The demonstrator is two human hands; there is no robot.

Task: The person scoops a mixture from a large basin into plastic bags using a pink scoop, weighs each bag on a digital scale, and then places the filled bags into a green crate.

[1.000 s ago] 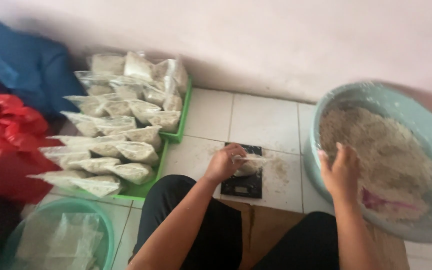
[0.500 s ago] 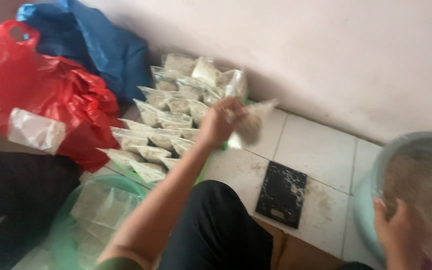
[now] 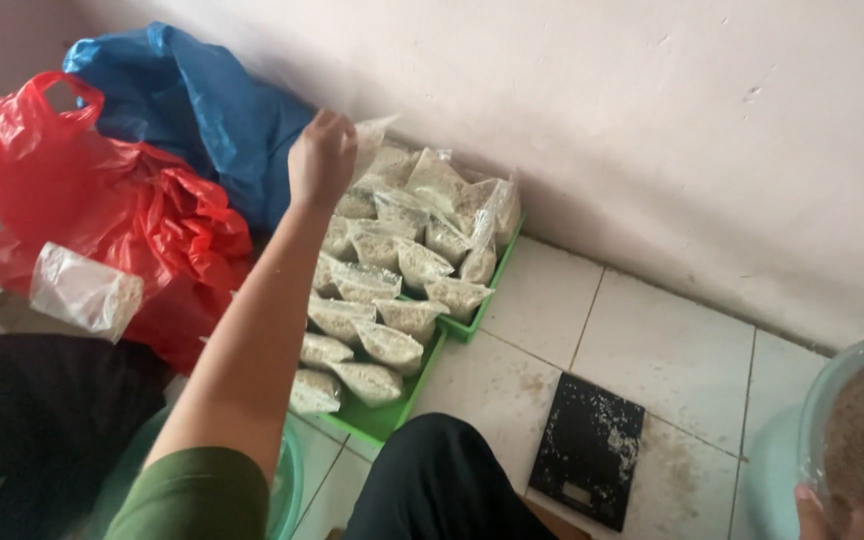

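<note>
Clear plastic packets (image 3: pixel 392 290), each small, pillow-shaped and filled with pale grainy material, lie in overlapping rows on two green trays (image 3: pixel 382 420) set on the white tiled floor (image 3: pixel 672 350) against a pinkish wall. The person's left hand (image 3: pixel 320 160) reaches over the far end of the rows, its grip closed on the top of one more clear packet (image 3: pixel 370 135), held just above the stack. Left of the trays, a crumpled blue plastic bag (image 3: pixel 192 110) sits behind a red plastic bag (image 3: pixel 102 210), on which rests a small clear bag (image 3: pixel 82 290). A black flat scale (image 3: pixel 587 450), dusted with pale grains, lies on the tiles to the right. At the right edge, the right hand (image 3: pixel 842 515) touches a pale green basin (image 3: pixel 832 400) of grainy mix; its grip cannot be judged.
</note>
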